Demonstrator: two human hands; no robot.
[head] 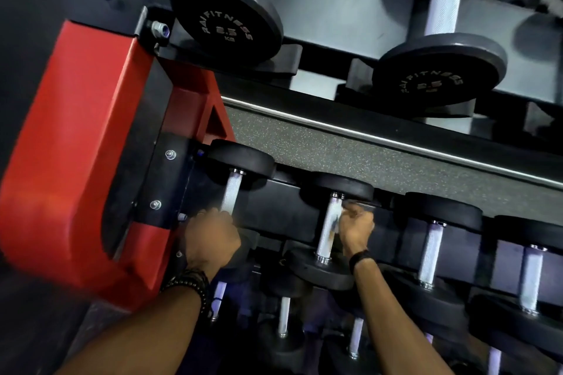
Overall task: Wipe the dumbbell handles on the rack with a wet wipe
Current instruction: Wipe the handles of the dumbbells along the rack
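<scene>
The knurled silver handle of the second black dumbbell (329,224) lies on the middle tier of the red-and-black steel rack (76,143), just right of the rack's end post. The right hand (355,227) is beside it, fingers curled against its right side; something pale and crumpled shows between fingers and metal, probably the thin white wet wipe (335,222), though blur makes that uncertain. The left hand (211,237) is closed over the near end of the first black dumbbell's knurled handle (231,193), the one nearest the post, apparently steadying it.

To do this step well, I would wrap the wipe fully round the bar and draw it from one collar to the other while twisting, so the knurling's grooves are reached all round, underside included. Firm pressure matters; the dumbbell may roll in its cradle, so a bracing hand helps.

Further right, more silver-handled black dumbbells (431,253) wait in line. Above, two black 2.5 kg plate-ended dumbbells (227,20) sit on the top tier.
</scene>
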